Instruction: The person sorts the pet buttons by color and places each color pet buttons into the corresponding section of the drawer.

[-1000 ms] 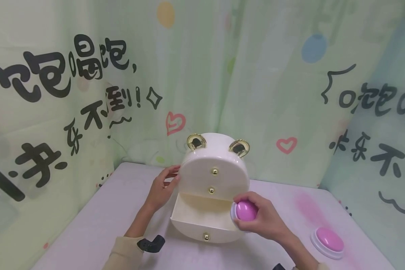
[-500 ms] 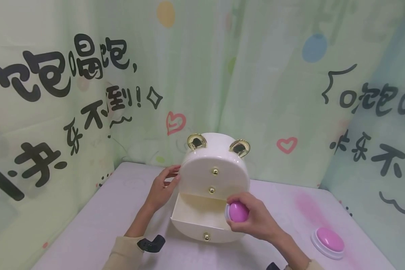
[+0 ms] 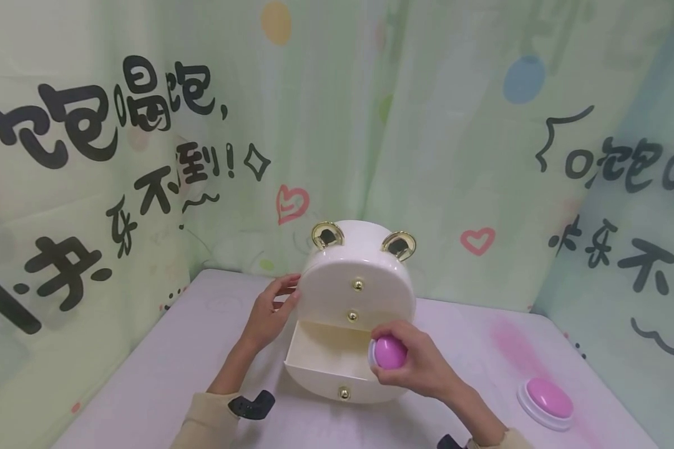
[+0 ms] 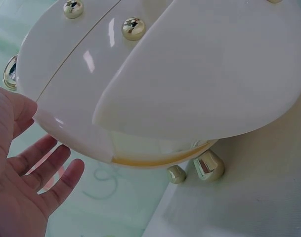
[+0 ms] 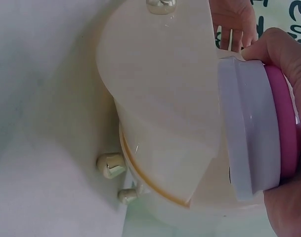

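A white rounded drawer box (image 3: 365, 284) with gold ear shapes stands on the table, its bottom drawer (image 3: 314, 358) pulled out. My left hand (image 3: 271, 312) is at the box's left side; in the left wrist view its thumb (image 4: 24, 106) touches the side while the other fingers stand loosely apart. My right hand (image 3: 421, 362) pinches a pink push button (image 3: 390, 353) with a white base (image 5: 249, 128) by its rim, thumb on one side and fingers on the other. The button is tipped on edge over the right part of the open drawer.
A second pink push button (image 3: 549, 398) with a white base lies on the table at the right. Gold knobs (image 3: 344, 393) mark the drawer fronts, and gold feet (image 4: 208, 165) hold the box up. Printed curtains (image 3: 337, 125) surround the table (image 3: 219, 349).
My right hand has moved left with the pink push button, from the drawer's right edge to further over it. The left hand and the box have stayed put.
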